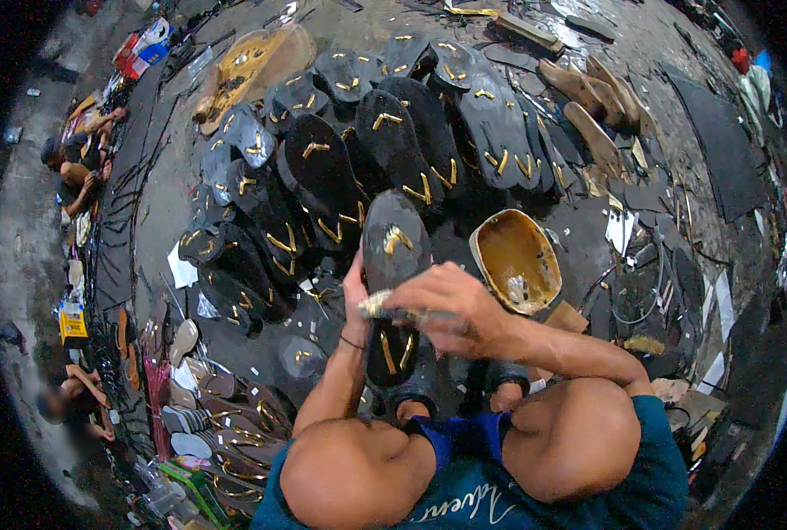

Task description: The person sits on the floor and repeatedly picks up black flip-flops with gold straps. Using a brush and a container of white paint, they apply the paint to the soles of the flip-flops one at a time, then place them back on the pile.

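My left hand (355, 287) grips a long black sandal sole (395, 231) from its left side. V-shaped gold strap ends lie on the sole near its far and near ends. The far part has a wet grey sheen. My right hand (454, 300) is closed around what looks like a brush (378, 304); its pale tip rests over the middle of the sole. To the right of that hand, an oblong tub (545, 252) holds yellow-brown paste, probably glue. The right fingers partly hide the brush handle.
Rows of similar dark soles (323, 163) with gold strap ends lie ahead. Wooden shoe lasts (598, 93) are heaped at the far right. Finished-looking sandals (239, 415) lie at the near left. Two other people (80, 168) sit along the left side. Scraps and black sheets (720, 150) litter the right.
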The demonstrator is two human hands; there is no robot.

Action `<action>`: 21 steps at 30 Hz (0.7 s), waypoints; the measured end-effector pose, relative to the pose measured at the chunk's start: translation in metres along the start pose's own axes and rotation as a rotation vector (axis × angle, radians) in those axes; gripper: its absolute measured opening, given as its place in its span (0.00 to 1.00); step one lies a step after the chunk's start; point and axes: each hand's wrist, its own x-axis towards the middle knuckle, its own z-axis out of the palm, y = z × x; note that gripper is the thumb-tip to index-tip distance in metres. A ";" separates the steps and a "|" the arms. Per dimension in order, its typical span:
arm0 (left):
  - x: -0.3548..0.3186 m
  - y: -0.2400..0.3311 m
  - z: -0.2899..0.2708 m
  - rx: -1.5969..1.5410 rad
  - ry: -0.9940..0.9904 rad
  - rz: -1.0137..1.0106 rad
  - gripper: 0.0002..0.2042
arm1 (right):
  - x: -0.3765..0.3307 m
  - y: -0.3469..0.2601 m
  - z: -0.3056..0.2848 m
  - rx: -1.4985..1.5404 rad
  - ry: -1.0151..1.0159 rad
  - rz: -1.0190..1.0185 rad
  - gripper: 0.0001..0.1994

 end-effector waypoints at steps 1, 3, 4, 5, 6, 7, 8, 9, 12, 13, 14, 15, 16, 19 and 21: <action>-0.007 0.000 0.001 -0.064 0.014 -0.021 0.22 | -0.007 0.002 0.006 0.034 -0.062 0.024 0.20; -0.017 -0.010 -0.001 -0.077 0.027 -0.051 0.22 | 0.006 0.030 -0.011 -0.102 0.062 0.267 0.15; -0.020 -0.011 -0.001 -0.140 0.019 -0.055 0.22 | 0.022 0.050 -0.032 -0.189 0.127 0.372 0.12; -0.021 -0.007 -0.006 -0.200 0.015 -0.050 0.22 | 0.035 0.054 -0.038 -0.255 0.196 0.472 0.10; -0.026 -0.004 -0.010 -0.252 0.017 -0.045 0.22 | 0.034 0.042 -0.037 -0.165 0.283 0.379 0.10; -0.024 -0.008 -0.013 -0.303 0.002 -0.042 0.22 | 0.028 0.024 -0.040 -0.095 0.355 0.291 0.11; -0.014 -0.014 -0.019 -0.334 -0.034 -0.025 0.22 | 0.018 0.023 -0.034 -0.123 0.325 0.250 0.11; -0.009 -0.014 -0.022 -0.399 -0.087 -0.028 0.22 | 0.004 0.026 -0.023 -0.145 0.308 0.215 0.12; -0.011 0.013 -0.003 -0.436 -0.011 -0.041 0.22 | -0.018 -0.002 0.002 0.018 0.056 0.140 0.17; -0.019 0.002 -0.012 -0.306 0.002 -0.027 0.23 | -0.018 -0.021 0.005 0.030 -0.011 0.122 0.20; -0.025 -0.015 -0.029 -0.176 0.011 -0.015 0.23 | -0.007 -0.021 -0.002 0.043 0.002 0.056 0.18; -0.032 -0.019 -0.051 -0.014 0.037 0.030 0.24 | 0.020 -0.010 -0.002 -0.115 -0.010 0.031 0.14; -0.023 -0.025 -0.029 -0.104 0.031 -0.032 0.25 | 0.027 0.024 -0.018 -0.251 0.145 0.129 0.12; -0.034 0.004 0.006 -0.442 0.132 -0.120 0.27 | 0.037 0.037 -0.046 -0.046 0.295 0.519 0.09; -0.023 -0.005 -0.010 -0.353 0.018 -0.048 0.26 | 0.030 0.023 -0.028 0.238 0.424 0.350 0.08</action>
